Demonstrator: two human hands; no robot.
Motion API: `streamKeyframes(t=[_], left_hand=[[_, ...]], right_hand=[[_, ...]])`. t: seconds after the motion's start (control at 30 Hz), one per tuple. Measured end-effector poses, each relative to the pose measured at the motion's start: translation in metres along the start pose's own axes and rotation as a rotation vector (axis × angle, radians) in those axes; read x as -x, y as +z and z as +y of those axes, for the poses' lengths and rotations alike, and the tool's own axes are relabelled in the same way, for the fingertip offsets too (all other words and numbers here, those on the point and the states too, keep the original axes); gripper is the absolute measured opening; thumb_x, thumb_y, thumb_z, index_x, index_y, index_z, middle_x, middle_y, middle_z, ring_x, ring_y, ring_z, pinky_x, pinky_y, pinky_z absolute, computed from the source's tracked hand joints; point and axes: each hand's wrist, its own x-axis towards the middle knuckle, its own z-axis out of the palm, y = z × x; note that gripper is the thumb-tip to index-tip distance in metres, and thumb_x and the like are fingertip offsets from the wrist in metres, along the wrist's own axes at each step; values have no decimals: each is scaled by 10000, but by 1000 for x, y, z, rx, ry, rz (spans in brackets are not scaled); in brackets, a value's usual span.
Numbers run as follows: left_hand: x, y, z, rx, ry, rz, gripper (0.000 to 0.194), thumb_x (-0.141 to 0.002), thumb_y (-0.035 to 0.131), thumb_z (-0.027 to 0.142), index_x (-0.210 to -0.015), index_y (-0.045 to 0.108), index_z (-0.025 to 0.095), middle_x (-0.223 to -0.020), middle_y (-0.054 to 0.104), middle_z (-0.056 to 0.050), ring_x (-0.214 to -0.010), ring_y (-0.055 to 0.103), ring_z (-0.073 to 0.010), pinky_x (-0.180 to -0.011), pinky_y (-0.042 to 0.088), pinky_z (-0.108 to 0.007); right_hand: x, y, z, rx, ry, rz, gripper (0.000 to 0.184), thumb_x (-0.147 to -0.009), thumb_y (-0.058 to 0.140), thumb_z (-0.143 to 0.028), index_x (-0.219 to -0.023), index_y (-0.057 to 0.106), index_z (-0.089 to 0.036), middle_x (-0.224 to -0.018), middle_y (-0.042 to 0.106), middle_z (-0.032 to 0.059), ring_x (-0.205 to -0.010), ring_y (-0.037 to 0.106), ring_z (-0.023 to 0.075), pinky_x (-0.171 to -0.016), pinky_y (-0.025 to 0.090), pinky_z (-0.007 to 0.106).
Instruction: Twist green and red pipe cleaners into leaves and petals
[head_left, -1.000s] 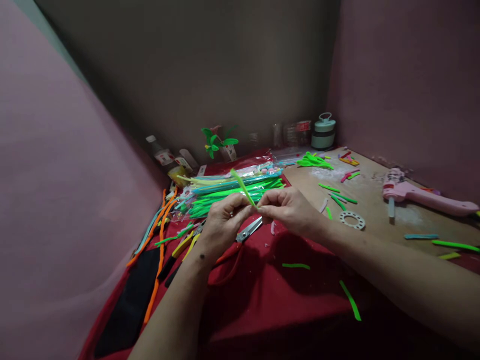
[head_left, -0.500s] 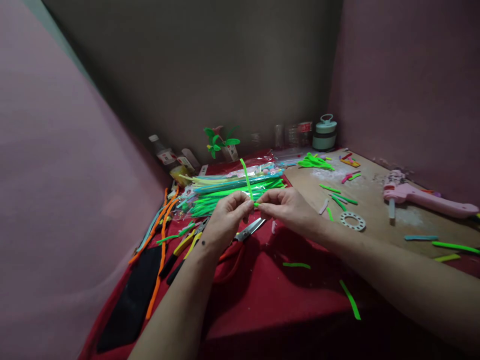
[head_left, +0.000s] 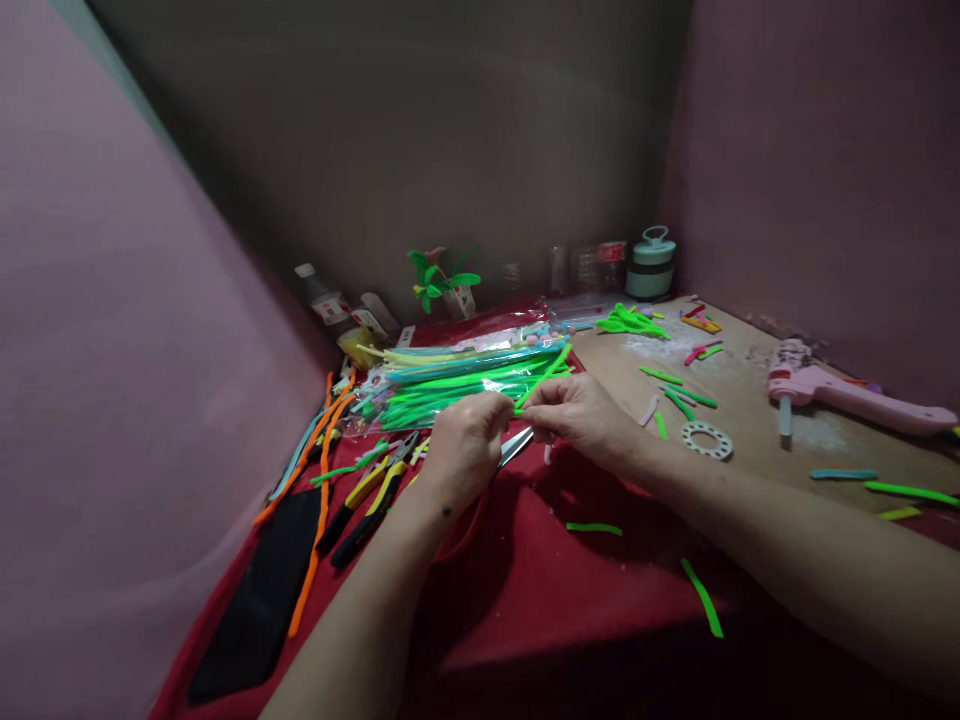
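While the worktop (head_left: 750, 400) carries bagged green stems (head_left: 424, 402) behind | left hand (head_left: 471, 440) and right hand (head_left: 581, 415) are close together, fingers of both pinching the green strip (head_left: 545, 377) at its lower end | strip stands between them, long axis slanting up-right, free length nearer to right hand

A bright green fuzzy stem (head_left: 546, 375) slants up rightward from between the hands (head_left: 581, 412).
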Motion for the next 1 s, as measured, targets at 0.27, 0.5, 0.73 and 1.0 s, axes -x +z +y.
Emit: streamKeyframes(t=[0.27, 0.5, 0.73, 1.0], left_hand=[[-2, -8, 0, 71, -19, -20, 144, -840, 423, 185, -720, 501, 175, -676, 534, -7, -618, 458, -120, -597, 347, -233], [-3, -23, 7, 353, -121, -183, 156, -814, 441, 207, -679, 505, 163, -613, 487, 27, -573, 436, -94, -553, 346, -210], [-3, -23, 4, 322, -150, -271, 182, -786, 442, 225, -698, 583, 152, -592, 503, 26, -563, 429, -98, -514, 318, -209], [-6, -21, 0, 426, -210, -305, 201, -748, 522, 293, -695, 639, 139, -615, 534, 21, -592, 435, -98, -557, 343, -218]], right_hand=[[1, 0, -2, -94, 16, 23, 114, -644, 613, -211, -564, 581, -136, -504, 562, -9, -450, 457, 69, -472, 355, 213], [-14, -13, 9, -467, 149, -172, 107, -601, 665, -224, -628, 607, -137, -556, 587, 12, -479, 515, 97, -472, 387, 228], [-8, -21, 5, -159, 150, -367, 201, -641, 707, -295, -637, 663, -98, -548, 599, 27, -502, 515, 104, -544, 411, 258], [-3, -18, -5, 135, 151, -404, 177, -714, 613, -251, -749, 707, -106, -679, 688, 76, -529, 572, 114, -511, 433, 233]])
